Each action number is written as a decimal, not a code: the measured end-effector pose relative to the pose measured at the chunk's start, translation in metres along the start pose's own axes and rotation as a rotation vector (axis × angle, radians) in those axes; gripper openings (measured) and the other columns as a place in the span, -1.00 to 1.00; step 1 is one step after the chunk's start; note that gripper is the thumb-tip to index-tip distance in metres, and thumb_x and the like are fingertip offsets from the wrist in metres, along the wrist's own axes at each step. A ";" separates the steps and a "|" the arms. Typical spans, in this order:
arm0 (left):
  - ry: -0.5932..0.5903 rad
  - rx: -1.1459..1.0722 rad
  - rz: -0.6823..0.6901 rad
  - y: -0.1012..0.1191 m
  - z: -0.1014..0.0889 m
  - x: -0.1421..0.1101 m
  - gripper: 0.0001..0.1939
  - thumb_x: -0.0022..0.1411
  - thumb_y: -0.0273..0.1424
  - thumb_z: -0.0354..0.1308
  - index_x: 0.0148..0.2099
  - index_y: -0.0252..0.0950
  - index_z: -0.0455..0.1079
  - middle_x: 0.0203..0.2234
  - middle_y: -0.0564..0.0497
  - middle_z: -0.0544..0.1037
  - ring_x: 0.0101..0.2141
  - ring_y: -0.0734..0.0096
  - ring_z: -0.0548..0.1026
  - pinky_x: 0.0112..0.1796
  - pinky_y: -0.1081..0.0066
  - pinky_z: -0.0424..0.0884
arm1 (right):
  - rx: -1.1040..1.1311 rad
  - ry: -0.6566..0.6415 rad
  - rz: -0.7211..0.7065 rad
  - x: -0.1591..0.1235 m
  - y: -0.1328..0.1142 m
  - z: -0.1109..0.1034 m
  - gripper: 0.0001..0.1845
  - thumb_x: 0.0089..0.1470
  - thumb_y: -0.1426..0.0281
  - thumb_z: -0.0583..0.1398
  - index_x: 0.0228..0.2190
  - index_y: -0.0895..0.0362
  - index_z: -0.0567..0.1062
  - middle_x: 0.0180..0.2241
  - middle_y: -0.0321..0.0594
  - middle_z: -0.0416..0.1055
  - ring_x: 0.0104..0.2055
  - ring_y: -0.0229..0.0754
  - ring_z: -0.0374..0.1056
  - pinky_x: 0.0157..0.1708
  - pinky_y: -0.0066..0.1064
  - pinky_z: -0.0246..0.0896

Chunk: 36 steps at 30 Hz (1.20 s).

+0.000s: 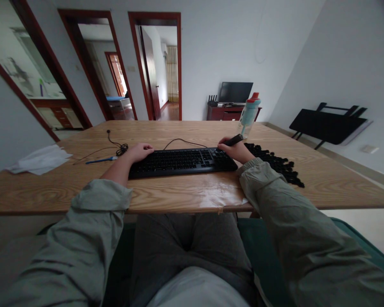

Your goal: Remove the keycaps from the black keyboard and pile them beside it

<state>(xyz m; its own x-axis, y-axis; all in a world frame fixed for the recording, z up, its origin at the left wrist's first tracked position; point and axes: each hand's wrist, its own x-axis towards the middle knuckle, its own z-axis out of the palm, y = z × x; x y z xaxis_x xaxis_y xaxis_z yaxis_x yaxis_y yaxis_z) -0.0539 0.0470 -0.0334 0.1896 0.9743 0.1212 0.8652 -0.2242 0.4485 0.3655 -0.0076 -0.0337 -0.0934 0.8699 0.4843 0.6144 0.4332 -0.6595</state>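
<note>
A black keyboard (182, 161) lies on the wooden table in front of me. Its far-left corner is gripped by my left hand (140, 152), fingers curled at the edge. Over the keyboard's right end, my right hand (233, 150) is closed around a thick, dark stick-like tool (235, 140). One end of this tool sticks up past the hand; its working tip is hidden, so I cannot tell its exact kind. Beside the right wrist spreads a pile of small black pieces (277, 164) that look like loose keycaps.
A water bottle (248, 115) with a red lid stands behind the right hand. To the left lie a blue brush-like stick (99, 160), a coiled black cable (121, 149) and white tissue paper (41, 160). The table's near edge (179, 210) runs just before my lap.
</note>
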 end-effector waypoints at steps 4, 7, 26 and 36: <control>-0.009 0.009 0.007 0.002 -0.001 -0.001 -0.59 0.18 -0.13 0.06 -0.12 -0.30 0.55 -0.17 -0.10 0.63 -0.16 0.19 0.55 -0.08 0.35 0.40 | 0.028 -0.002 -0.015 -0.003 -0.002 -0.003 -0.83 -0.07 0.30 0.20 -0.48 0.16 0.49 -0.48 -0.21 0.41 -0.39 -0.22 0.27 -0.34 -0.36 0.22; -0.003 0.009 0.002 0.004 -0.001 -0.002 -0.59 0.18 -0.13 0.07 -0.12 -0.30 0.55 -0.18 -0.11 0.63 -0.15 0.18 0.55 -0.07 0.34 0.40 | 0.075 -0.037 0.038 -0.006 -0.007 -0.006 -0.86 -0.08 0.34 0.22 -0.47 0.17 0.49 -0.53 -0.25 0.37 -0.47 -0.27 0.24 -0.46 -0.41 0.19; 0.012 -0.016 0.008 0.005 -0.002 -0.002 -0.65 0.15 -0.16 0.12 -0.17 -0.27 0.57 -0.20 -0.08 0.64 -0.17 0.21 0.55 -0.09 0.38 0.41 | 0.390 -0.020 0.234 -0.004 -0.006 -0.008 -0.83 -0.15 0.49 0.30 -0.43 0.18 0.43 -0.56 -0.28 0.41 -0.52 -0.26 0.41 -0.51 -0.46 0.36; 0.002 0.007 -0.007 0.009 -0.003 -0.005 -0.64 0.18 -0.16 0.08 -0.16 -0.27 0.56 -0.18 -0.09 0.63 -0.13 0.17 0.54 -0.07 0.35 0.40 | 0.409 -0.051 0.259 -0.002 -0.001 -0.007 -0.85 -0.14 0.47 0.32 -0.45 0.19 0.45 -0.56 -0.28 0.39 -0.54 -0.30 0.38 -0.55 -0.50 0.34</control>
<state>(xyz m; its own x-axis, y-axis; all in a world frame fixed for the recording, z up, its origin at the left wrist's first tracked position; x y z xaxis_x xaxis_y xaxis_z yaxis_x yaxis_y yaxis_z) -0.0481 0.0398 -0.0270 0.1831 0.9758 0.1199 0.8697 -0.2176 0.4431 0.3706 -0.0111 -0.0305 -0.0225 0.9672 0.2530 0.2653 0.2497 -0.9313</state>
